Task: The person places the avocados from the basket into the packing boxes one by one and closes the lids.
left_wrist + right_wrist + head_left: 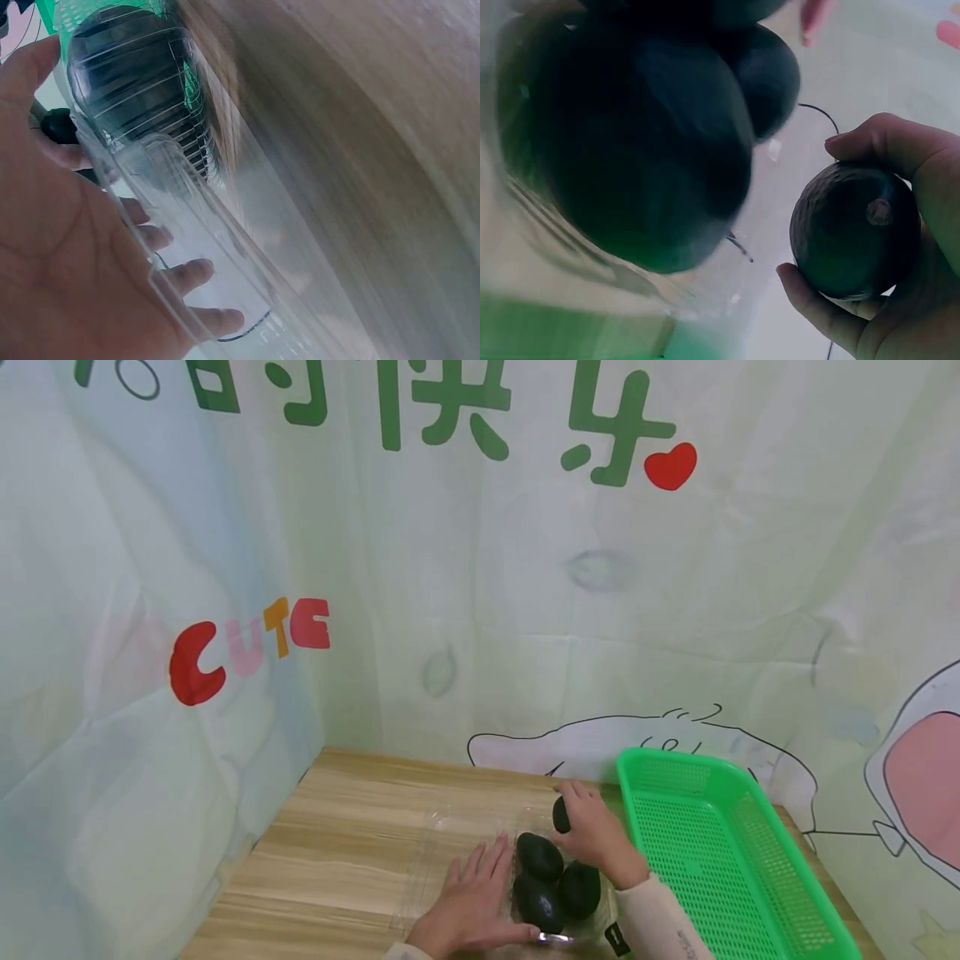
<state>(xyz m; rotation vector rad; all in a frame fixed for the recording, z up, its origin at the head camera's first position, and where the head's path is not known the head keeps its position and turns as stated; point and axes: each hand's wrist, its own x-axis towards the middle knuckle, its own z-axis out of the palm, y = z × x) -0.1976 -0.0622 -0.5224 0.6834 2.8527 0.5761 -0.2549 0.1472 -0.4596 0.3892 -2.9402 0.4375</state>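
My right hand (592, 835) holds a dark avocado (855, 232) between thumb and fingers, at the far right corner of a clear plastic clamshell box (517, 814). Three more dark avocados sit together in the box, among them one at the back (540, 857), one in front (537, 902) and one on the right (580, 890). Along the box's left side rests my left hand (472, 902), its fingers spread and straight, its thumb reaching the front rim. The left wrist view shows the box's clear wall (135, 180) against that hand.
A green plastic basket (750, 860) with a mesh floor stands at the right, close by my right forearm. The box lid (435, 852) lies folded out to the left on the wooden table (300, 860). A printed cloth (487, 610) hangs behind the table and at its sides.
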